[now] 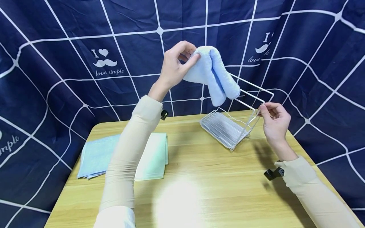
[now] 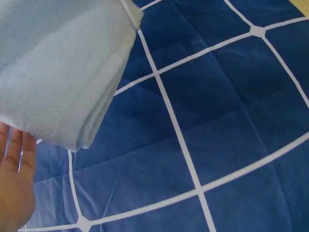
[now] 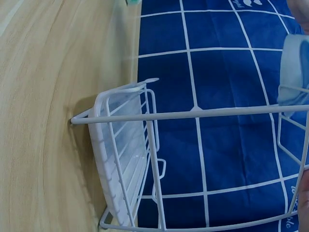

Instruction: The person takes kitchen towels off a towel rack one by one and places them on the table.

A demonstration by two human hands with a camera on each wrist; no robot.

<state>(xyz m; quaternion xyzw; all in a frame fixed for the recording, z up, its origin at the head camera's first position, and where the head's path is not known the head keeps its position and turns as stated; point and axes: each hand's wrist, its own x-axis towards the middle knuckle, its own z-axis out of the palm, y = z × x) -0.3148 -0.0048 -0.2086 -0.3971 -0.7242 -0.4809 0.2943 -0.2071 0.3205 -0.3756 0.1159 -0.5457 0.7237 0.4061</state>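
Note:
A folded light blue towel [image 1: 201, 68] hangs at the left end of the upper bars of a white wire rack [image 1: 248, 85]. My left hand [image 1: 178, 61] pinches the towel's upper left part between thumb and fingers. In the left wrist view the towel [image 2: 63, 72] fills the upper left, beside the fingers of the left hand [image 2: 19, 169]. My right hand [image 1: 275, 122] pinches the rack's frame at its upper right. In the right wrist view, the rack's wire frame [image 3: 217, 113] rises from its base, which holds a pale tray [image 3: 108, 159].
A folded blue cloth [image 1: 97, 155] and a folded pale green cloth [image 1: 154, 155] lie at the left of the wooden table [image 1: 205, 180], partly behind my left arm. A navy curtain with white lines [image 1: 137, 57] surrounds the table's back and sides.

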